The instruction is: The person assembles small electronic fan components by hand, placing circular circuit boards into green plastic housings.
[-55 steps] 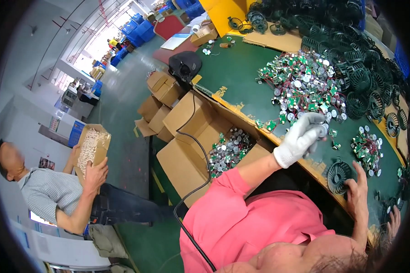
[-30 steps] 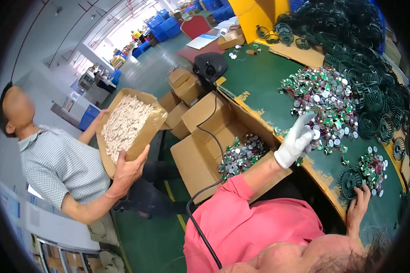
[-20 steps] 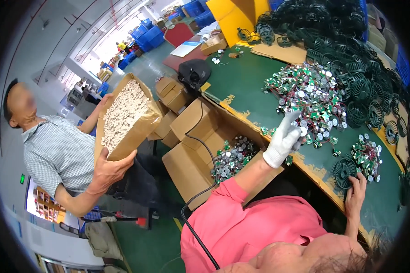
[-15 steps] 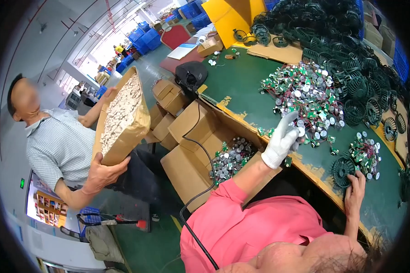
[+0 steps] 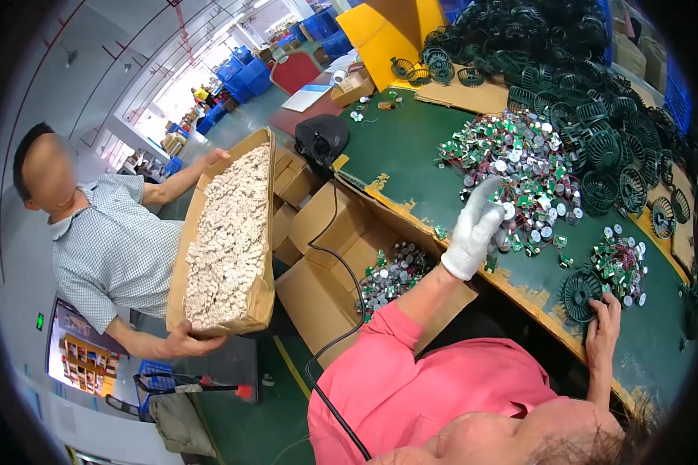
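My left hand (image 5: 475, 232), in a white glove, hovers at the near edge of a heap of small motors (image 5: 520, 167) with green circuit boards, white discs and red wires. Its fingers are apart, and I make out nothing held in it. My bare right hand (image 5: 602, 333) rests at the table's near edge, its fingers on the rim of a dark green round fan grille (image 5: 580, 294) that lies on the table. Just beyond that grille sits a smaller pile of motors (image 5: 620, 267).
A large heap of dark fan grilles (image 5: 551, 46) covers the table's far right. Below the table edge an open cardboard box (image 5: 310, 287) holds more motors; a black cable (image 5: 337, 260) crosses it. At left a co-worker (image 5: 124, 240) holds a carton of small beige pieces (image 5: 229, 240).
The co-worker's carton has moved right and tilted, showing more of its beige pieces. My left hand has shifted only slightly; my right hand stays on the fan grille.
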